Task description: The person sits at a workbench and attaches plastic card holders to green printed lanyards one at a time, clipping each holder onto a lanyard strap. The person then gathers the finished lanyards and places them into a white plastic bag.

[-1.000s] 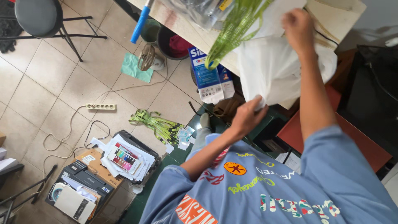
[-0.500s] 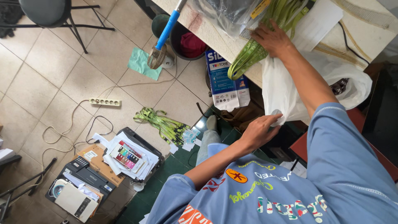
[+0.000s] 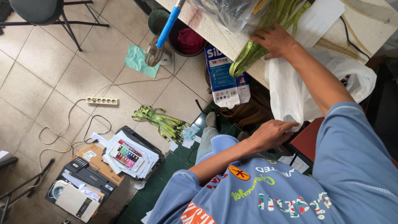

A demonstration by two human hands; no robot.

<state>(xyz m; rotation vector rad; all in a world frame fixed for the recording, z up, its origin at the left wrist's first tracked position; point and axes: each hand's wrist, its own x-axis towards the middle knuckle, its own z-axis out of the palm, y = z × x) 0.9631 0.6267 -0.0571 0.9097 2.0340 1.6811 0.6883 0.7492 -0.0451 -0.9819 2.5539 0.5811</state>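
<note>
Head: right hand on green lanyards.

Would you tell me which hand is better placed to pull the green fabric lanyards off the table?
Right. The right hand lies on the bundle of green fabric lanyards at the edge of the beige table; the left hand is lower, at the white plastic bag.

Bare tabletop strip open at left; green lanyards, clear bag, paper sheet crowd right.
</note>
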